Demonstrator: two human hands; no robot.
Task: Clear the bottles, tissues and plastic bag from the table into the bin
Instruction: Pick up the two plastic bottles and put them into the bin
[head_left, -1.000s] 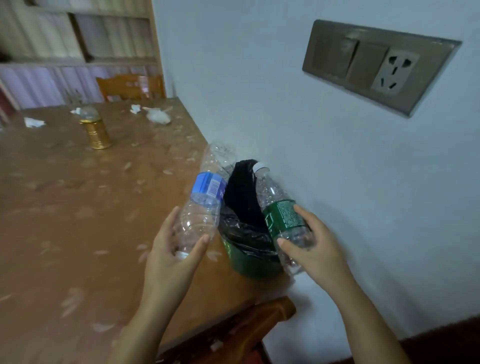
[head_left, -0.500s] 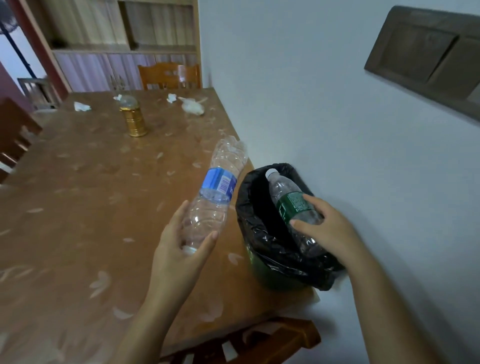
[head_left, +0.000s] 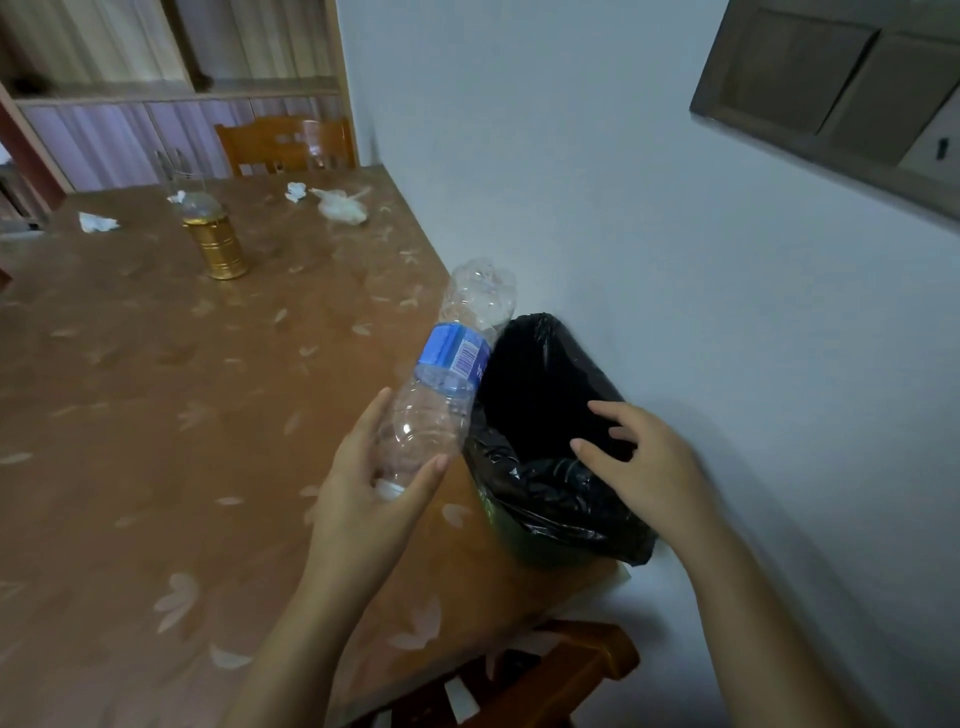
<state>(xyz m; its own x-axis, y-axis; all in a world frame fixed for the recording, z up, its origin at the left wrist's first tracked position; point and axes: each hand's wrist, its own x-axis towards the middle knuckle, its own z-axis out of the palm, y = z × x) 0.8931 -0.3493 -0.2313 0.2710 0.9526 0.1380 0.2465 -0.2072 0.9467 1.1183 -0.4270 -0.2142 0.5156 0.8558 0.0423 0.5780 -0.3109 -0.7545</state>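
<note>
Head view: table (head_left: 130, 415) with bin (head_left: 550, 525) at its corner; left hand (head_left: 374, 493) clasps a bottle (head_left: 447, 384) beside the rim, right hand (head_left: 644, 462) spread empty over the opening. Tossed askew, the bottle could glance off the rim and drop to the floor.

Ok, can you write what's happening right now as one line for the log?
left hand: holds blue-label bottle | right hand: open, empty, over bin | still on table: gold bottle, tissues, plastic bag
</note>
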